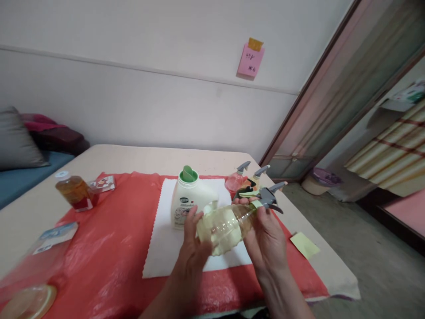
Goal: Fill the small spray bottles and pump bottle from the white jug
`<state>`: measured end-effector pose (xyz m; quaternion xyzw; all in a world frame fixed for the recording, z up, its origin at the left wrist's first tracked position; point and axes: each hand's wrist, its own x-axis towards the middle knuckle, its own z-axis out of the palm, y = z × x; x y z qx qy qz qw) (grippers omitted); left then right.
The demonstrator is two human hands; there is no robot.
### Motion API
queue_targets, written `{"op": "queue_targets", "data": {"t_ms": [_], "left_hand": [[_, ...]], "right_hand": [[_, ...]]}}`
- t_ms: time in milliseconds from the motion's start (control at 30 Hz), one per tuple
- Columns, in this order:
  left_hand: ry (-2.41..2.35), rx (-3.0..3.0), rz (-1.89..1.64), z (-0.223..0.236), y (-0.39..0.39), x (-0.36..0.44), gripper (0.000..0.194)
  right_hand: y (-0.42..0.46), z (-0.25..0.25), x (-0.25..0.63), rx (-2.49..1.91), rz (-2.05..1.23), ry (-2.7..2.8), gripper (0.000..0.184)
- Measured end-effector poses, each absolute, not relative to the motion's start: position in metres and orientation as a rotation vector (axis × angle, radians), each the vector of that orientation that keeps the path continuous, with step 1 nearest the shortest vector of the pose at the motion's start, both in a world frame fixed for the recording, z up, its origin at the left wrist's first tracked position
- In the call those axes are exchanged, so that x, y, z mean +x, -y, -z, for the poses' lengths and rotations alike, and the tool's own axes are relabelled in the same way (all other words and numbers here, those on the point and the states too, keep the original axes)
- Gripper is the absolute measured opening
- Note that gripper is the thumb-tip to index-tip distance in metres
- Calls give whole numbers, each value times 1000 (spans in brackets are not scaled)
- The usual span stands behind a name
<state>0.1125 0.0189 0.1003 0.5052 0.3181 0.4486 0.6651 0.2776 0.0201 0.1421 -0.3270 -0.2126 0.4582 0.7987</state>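
Tilted nearly on its side, a clear yellowish spray bottle (226, 227) with a grey trigger head is held between my two hands over a white cloth (161, 248). My right hand (267, 237) wraps round its neck just below the trigger head. At the bottle's base end, my left hand (195, 237) cups the body, its fingers partly blurred. Right behind it stands a white detergent jug (181, 201), its mouth uncapped with a green spout (188, 174) inside. A pink spray bottle (235, 180) and more spray bottles stand beyond my right hand.
Red plastic sheeting (113, 248) lies under the cloth. On the left are a bottle of amber liquid (75, 192), a small packet (102, 183), a plastic pouch (55, 239) and a round lid-like thing (31, 303). A yellow sticky note (304, 245) lies near the table's right edge.
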Motion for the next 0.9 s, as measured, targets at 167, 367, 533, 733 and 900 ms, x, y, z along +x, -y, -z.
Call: {"op": "queue_targets", "data": {"t_ms": [167, 367, 533, 733, 900], "left_hand": [[-677, 895, -768, -107, -23, 110, 79], [-693, 1034, -1019, -107, -22, 109, 93], [-666, 960, -760, -110, -25, 104, 80], [-601, 1053, -960, -106, -25, 106, 85], [-611, 1010, -830, -115, -27, 102, 80]], "right_hand": [[-19, -143, 275, -734, -957, 507, 22], [-18, -144, 277, -735, -960, 506, 23], [-16, -147, 279, -750, -953, 533, 23], [-12, -148, 279, -770, -932, 561, 26], [-6, -151, 281, -830, -923, 616, 30]]}}
